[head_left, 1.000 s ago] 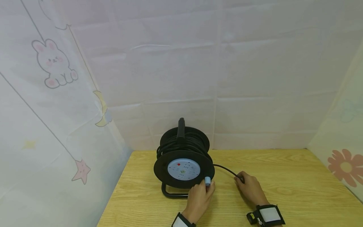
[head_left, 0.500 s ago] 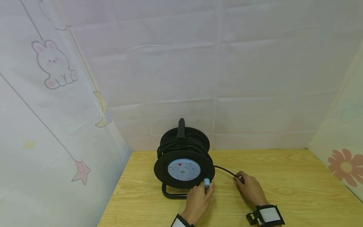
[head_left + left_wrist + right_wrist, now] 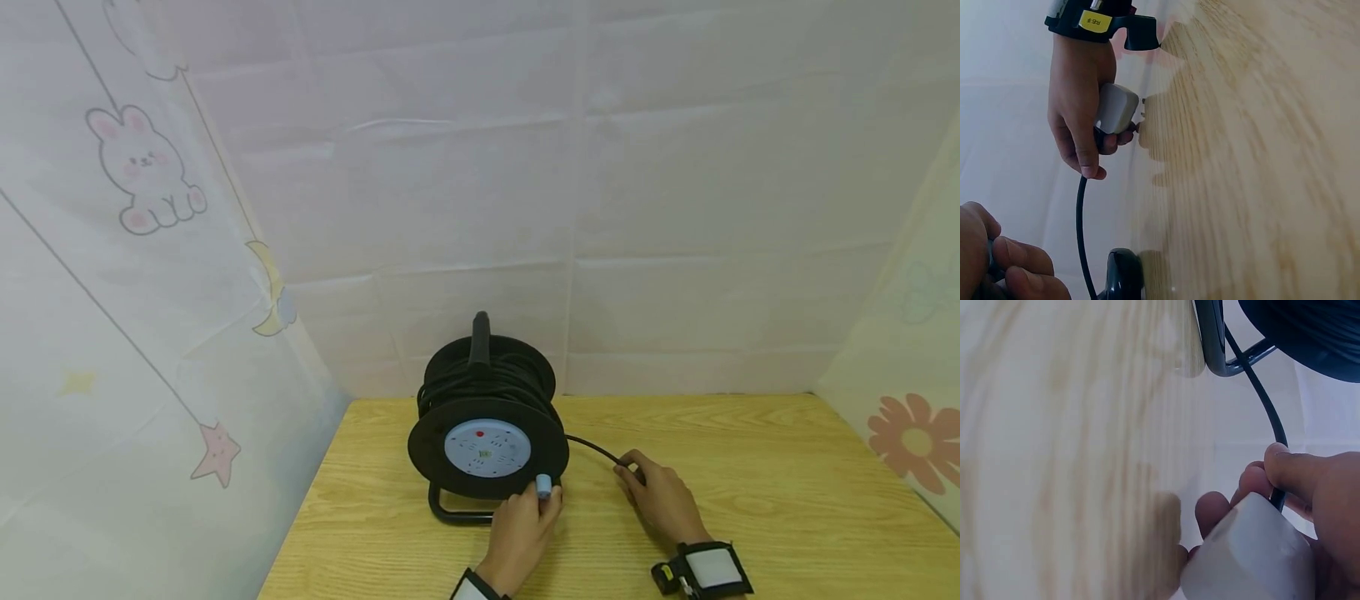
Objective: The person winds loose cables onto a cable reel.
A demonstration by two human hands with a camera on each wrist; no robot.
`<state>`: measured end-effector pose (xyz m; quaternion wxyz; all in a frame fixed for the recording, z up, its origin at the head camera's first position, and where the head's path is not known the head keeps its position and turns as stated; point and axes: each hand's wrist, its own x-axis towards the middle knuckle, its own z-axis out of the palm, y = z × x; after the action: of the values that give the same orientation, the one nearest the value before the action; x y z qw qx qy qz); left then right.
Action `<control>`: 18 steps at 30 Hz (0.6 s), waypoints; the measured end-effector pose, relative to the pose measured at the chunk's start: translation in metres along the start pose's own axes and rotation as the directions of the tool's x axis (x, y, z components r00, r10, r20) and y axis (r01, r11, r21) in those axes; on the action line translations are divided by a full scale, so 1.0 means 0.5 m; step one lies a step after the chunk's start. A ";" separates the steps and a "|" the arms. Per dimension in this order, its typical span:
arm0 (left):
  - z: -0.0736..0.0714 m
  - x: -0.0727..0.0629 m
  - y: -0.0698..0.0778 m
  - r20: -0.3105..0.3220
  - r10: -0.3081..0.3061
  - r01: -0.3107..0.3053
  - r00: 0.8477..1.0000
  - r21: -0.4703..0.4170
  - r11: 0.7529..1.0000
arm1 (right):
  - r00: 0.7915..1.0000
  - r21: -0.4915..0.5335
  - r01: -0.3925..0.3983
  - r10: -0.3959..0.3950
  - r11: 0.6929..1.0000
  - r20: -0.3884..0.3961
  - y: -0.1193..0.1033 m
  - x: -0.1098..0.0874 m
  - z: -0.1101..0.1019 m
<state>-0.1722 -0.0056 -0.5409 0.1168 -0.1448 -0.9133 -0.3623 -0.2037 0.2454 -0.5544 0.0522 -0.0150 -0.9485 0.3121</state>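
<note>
A black cable reel (image 3: 420,450) stands on the table, with a pale blue socket panel (image 3: 487,448) on its front disc. At the disc's lower right edge, my left hand (image 3: 521,529) grips the light blue crank knob (image 3: 543,487). To the right, my right hand (image 3: 662,502) pinches the black cable (image 3: 591,446) between thumb and fingers. The right wrist view shows the white plug (image 3: 1254,556) under this hand, at the cable's end. From there the cable runs back to the reel. My left palm side is mostly cut off in the left wrist view.
The reel rests on a black tubular frame (image 3: 461,517) with a black carry handle (image 3: 480,346) on top. The wood-grain table (image 3: 757,450) meets a pale cloth wall (image 3: 675,208) at the back. Printed cloth (image 3: 247,400) borders its left side.
The crank knob and my left hand have shifted slightly left and down. The panel's red switch has moved right, so the disc has turned a little clockwise. My right hand has drifted slightly left.
</note>
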 end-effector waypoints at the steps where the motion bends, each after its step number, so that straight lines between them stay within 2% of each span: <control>1: 0.001 -0.001 -0.001 -0.012 0.008 -0.008 1.000 0.001 1.000 | 1.000 -0.001 -0.003 0.003 1.000 0.002 0.000 0.000 0.001; 5: 0.003 -0.003 -0.006 -0.040 0.037 -0.036 0.999 0.014 0.999 | 1.000 0.003 -0.014 0.014 1.000 0.012 -0.001 0.001 0.003; 12: -0.002 -0.004 -0.016 0.071 -0.047 0.048 0.996 -0.011 0.999 | 1.000 0.007 -0.017 0.017 1.000 0.014 -0.005 0.003 0.000; 18: -0.001 -0.008 -0.026 0.045 -0.010 0.011 0.999 -0.011 1.000 | 0.999 0.007 -0.015 0.015 1.000 0.029 -0.007 0.003 0.001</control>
<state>-0.1727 -0.0157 -0.5498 0.0938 -0.1488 -0.9143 -0.3649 -0.2054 0.2422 -0.5524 0.0362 -0.0173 -0.9478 0.3162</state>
